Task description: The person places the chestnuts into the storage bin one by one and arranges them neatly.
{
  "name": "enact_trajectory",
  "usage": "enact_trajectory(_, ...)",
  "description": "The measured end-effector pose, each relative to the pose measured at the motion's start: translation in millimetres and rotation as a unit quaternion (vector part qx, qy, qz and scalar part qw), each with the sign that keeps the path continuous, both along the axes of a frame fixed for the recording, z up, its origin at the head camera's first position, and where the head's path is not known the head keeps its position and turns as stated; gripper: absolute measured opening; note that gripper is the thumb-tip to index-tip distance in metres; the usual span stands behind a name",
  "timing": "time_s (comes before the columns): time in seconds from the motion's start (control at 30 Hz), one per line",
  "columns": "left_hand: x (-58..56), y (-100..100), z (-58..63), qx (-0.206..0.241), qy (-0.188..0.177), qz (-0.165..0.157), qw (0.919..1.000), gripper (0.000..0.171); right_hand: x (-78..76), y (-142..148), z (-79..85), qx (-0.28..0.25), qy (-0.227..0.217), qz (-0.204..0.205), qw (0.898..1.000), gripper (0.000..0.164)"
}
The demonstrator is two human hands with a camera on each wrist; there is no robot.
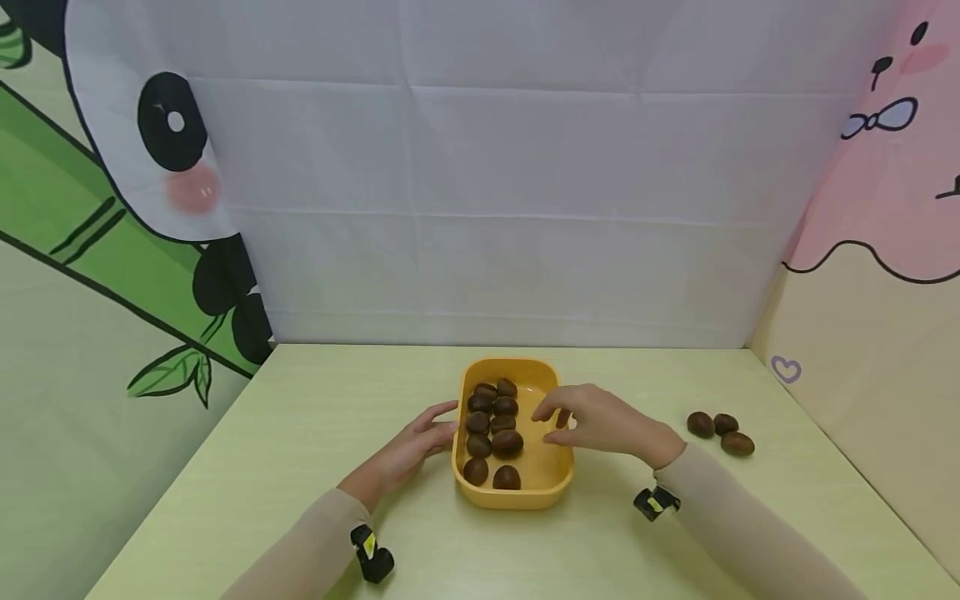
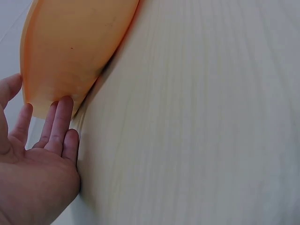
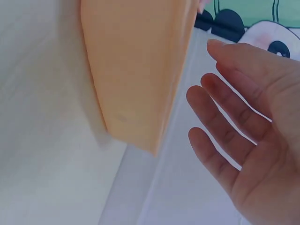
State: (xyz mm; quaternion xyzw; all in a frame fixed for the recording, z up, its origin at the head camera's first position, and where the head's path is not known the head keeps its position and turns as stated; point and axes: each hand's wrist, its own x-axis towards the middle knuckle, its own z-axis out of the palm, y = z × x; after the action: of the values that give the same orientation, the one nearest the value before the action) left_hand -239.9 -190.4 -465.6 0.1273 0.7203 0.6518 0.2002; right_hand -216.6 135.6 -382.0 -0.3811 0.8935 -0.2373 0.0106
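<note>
A yellow-orange plastic tray (image 1: 551,500) stands on the table with several dark brown chestnuts (image 1: 507,443) lying in its left half. My left hand (image 1: 401,460) is at the tray's left side, and in the left wrist view its extended fingers (image 2: 62,117) touch the outer wall. Over the right part of the tray hovers my right hand (image 1: 603,423), its fingers loosely bent. Nothing lies between those fingers (image 3: 227,126) in the right wrist view, where the tray's outer wall (image 3: 136,70) shows beside them.
Three more chestnuts (image 1: 726,432) lie grouped on the pale wooden table (image 1: 300,433), right of the tray. A white cloth backdrop (image 1: 510,167) rises behind the table's far edge. Printed cartoon panels flank it on both sides. Each wrist carries a small black camera.
</note>
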Motion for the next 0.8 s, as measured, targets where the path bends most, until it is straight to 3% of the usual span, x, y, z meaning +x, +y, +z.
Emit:
enact_trajectory(0.33, 0.1, -0.8, -1.2, 0.002, 0.0, -0.004, 1.0, 0.063, 10.2, 77.1, 5.9, -0.001, -0.004, -0.106, 0.994, 0.026)
enact_trajectory(0.57, 0.7, -0.3, -1.5, 0.002, 0.001, -0.005, 1.0, 0.064, 25.5, 150.6, -12.9, 0.008, -0.005, -0.181, 0.983, 0.026)
enact_trajectory(0.7, 0.4, -0.5, -1.6, 0.002, 0.001, -0.005, 1.0, 0.064, 31.7, 187.6, -28.0, 0.005, 0.017, -0.213, 0.977, 0.026)
enact_trajectory(0.8, 0.1, -0.5, -1.5, 0.0, 0.001, -0.004, 1.0, 0.064, 37.5, 209.0, -37.3, 0.01, 0.027, -0.252, 0.967, 0.025)
